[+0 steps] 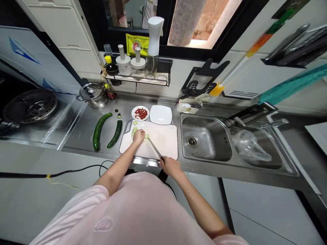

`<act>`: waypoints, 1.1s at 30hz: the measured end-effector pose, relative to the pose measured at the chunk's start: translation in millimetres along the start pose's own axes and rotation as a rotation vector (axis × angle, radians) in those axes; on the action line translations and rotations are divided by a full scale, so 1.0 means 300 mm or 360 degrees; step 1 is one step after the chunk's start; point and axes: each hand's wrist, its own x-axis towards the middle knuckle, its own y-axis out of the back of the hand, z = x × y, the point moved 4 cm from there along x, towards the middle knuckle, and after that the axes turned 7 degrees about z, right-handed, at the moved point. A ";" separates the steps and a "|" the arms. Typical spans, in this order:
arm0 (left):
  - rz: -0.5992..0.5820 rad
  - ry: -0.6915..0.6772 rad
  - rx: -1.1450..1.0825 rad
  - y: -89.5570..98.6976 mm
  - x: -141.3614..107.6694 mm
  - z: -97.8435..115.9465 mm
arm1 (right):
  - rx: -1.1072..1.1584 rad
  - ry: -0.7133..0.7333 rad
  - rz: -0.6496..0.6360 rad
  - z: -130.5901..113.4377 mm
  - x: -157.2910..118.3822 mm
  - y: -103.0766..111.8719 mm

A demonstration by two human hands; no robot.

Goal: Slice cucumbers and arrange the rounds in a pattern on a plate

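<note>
Gripping one knife (155, 148) in the right hand (170, 166) — two cucumbers (99, 131) nearby.

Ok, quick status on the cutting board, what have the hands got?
Left hand resting over cucumber slices on white cutting board. Right hand gripping knife.

On my head view, the right hand (170, 166) grips a kitchen knife (155, 148), its blade angled down onto a white cutting board (163, 141). The left hand (139, 136) sits over cucumber slices (134, 132), with one loose slice (146, 136) just beside it. Left of the board lie two dark green cucumbers (102, 131) (114, 134); beyond it, a small plate of chopped red pieces (136, 113) sits beside a white square plate (160, 114).
</note>
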 end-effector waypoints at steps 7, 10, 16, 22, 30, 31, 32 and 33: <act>0.0004 -0.0011 -0.0010 0.006 -0.003 0.005 | 0.0010 -0.0016 -0.0014 -0.012 0.026 -0.010; -0.0003 -0.0010 -0.0015 0.005 -0.003 0.003 | 0.0004 -0.0032 -0.0023 -0.022 0.038 -0.009; 0.0008 -0.0012 -0.0011 0.004 -0.002 0.001 | 0.0006 -0.0013 0.0008 -0.041 0.065 -0.007; -0.0016 0.0015 -0.0005 0.004 -0.002 0.001 | 0.0031 -0.0002 0.0036 -0.046 0.072 -0.008; 0.0009 -0.0016 -0.0026 0.006 -0.004 0.004 | 0.0032 -0.0005 0.0028 -0.045 0.072 -0.006; 0.0007 -0.0011 -0.0025 0.007 -0.004 0.005 | 0.0029 -0.0002 0.0024 -0.043 0.072 -0.007; 0.0006 -0.0004 -0.0023 0.008 -0.005 0.006 | 0.0026 0.0002 0.0023 -0.043 0.073 -0.008; 0.0006 0.0004 -0.0022 0.009 -0.005 0.006 | 0.0025 0.0007 0.0025 -0.043 0.074 -0.008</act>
